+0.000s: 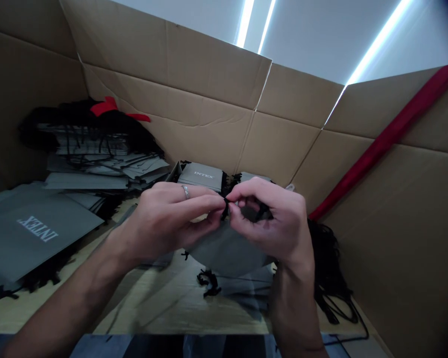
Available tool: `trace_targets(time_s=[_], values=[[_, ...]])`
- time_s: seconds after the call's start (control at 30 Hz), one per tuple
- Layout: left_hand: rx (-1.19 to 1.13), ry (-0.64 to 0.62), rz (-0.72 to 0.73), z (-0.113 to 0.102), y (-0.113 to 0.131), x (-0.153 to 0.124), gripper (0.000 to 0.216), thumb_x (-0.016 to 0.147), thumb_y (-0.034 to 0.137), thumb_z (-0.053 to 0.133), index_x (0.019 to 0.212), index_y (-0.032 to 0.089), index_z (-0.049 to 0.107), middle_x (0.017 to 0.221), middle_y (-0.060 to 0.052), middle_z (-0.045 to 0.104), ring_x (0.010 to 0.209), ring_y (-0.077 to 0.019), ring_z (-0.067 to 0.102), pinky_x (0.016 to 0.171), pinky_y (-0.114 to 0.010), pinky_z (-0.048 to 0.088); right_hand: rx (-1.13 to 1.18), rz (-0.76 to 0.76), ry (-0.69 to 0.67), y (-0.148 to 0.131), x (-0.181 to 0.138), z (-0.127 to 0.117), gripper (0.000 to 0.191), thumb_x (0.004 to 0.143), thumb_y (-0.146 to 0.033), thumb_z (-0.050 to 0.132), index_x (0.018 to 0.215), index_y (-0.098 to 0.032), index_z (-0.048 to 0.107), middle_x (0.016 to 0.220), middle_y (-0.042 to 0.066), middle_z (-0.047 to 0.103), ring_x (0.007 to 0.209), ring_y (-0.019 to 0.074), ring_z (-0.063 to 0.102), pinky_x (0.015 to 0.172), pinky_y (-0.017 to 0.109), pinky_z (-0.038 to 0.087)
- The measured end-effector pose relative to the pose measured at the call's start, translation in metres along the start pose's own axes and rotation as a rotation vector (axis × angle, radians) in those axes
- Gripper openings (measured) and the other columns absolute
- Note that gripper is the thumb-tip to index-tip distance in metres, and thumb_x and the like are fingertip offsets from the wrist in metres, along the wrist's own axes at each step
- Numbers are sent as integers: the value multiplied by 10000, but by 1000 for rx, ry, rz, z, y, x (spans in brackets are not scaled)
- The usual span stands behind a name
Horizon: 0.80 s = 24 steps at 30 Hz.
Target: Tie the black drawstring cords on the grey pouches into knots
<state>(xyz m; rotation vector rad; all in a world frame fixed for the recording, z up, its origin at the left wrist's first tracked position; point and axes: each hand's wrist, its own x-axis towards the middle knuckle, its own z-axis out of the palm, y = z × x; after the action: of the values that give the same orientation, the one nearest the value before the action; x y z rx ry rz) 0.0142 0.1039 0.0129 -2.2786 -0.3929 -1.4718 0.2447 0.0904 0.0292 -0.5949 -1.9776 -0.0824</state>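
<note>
inside a cardboard enclosure (209, 104), two bare hands meet over a table (160, 303). the left hand (171, 214) and right hand (285, 219) are closed in narrow pinches on a short black cord (225, 212) between their fingertips; a gray bag (229, 251) is just below. the enclosure also holds stacked flat gray bags (89, 181) at left and heaped black cords (326, 263) at right.

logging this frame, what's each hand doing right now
Left hand: fingers closed, pinching a black cord.
Right hand: fingers closed, pinching the same black cord.
</note>
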Motion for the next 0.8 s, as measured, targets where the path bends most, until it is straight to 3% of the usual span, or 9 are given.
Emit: trace_targets(time_s=[0.17, 0.3, 0.4, 0.8], values=[[-174, 87, -73, 5, 0, 7, 168, 931, 77, 844, 977, 214, 760, 886, 52, 833, 790, -102, 824, 718, -167, 603, 51, -20, 32, -1, 2, -1, 186, 851, -37, 764, 962, -186, 779, 897, -20, 791, 762, 102, 710, 744, 218, 584], [-294, 114, -68, 5, -3, 11, 159, 903, 83, 835, 936, 220, 762, 814, 50, 802, 722, -103, 792, 666, -176, 602, 114, -14, 60, -2, 3, 2, 208, 820, -21, 766, 938, -192, 767, 904, -28, 802, 739, 91, 702, 710, 204, 581], [-359, 115, -150, 5, -3, 10, 164, 877, 110, 850, 922, 245, 769, 813, 43, 806, 716, -118, 782, 663, -194, 609, 200, 7, 69, -4, 3, 3, 215, 807, -17, 761, 925, -197, 766, 887, -35, 798, 706, 83, 685, 663, 197, 569], [-753, 100, -287, 13, -11, 12, 245, 769, -21, 835, 895, 188, 809, 792, -9, 818, 632, -140, 766, 594, -172, 624, 313, 210, 56, -13, 6, 4, 154, 789, -54, 769, 854, -192, 782, 722, -61, 703, 581, 61, 568, 543, 173, 501]])
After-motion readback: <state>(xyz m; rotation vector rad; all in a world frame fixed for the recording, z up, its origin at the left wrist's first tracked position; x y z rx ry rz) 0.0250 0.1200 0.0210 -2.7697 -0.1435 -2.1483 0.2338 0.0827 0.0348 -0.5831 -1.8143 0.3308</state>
